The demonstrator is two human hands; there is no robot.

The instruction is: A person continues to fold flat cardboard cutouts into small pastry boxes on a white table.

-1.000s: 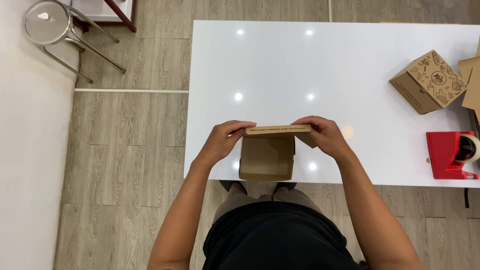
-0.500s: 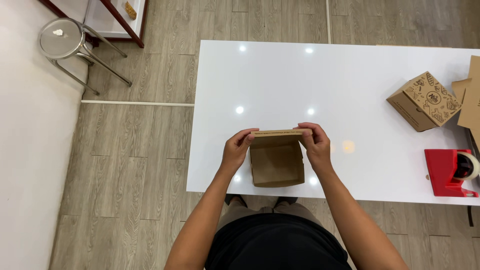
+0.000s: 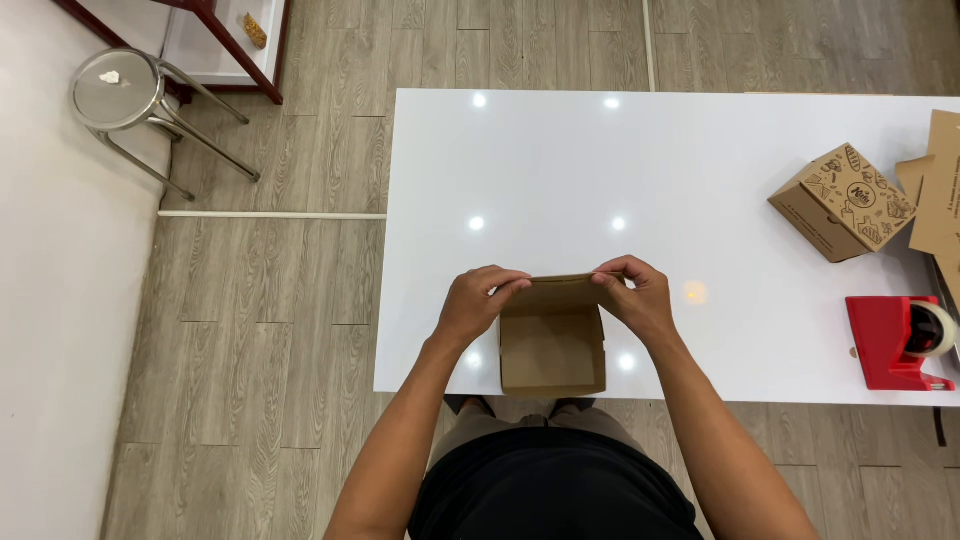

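Observation:
A small brown cardboard box (image 3: pixel 552 345) rests on the white table (image 3: pixel 600 180) near its front edge, its opening facing up. My left hand (image 3: pixel 478 302) pinches the far left corner of the box. My right hand (image 3: pixel 634 296) grips the far right corner, fingers curled over the folded far flap (image 3: pixel 560 290). Both hands hold the box between them.
A closed printed cardboard box (image 3: pixel 842 201) sits at the right of the table beside flat cardboard sheets (image 3: pixel 938 180). A red tape dispenser (image 3: pixel 900 342) stands at the right front edge. On the wood floor at left are a metal stool (image 3: pixel 120 92) and a red-framed shelf (image 3: pixel 225 35).
The box has been lowered onto the table and opened out, so its inside now shows. Both hands have stayed on the far flap.

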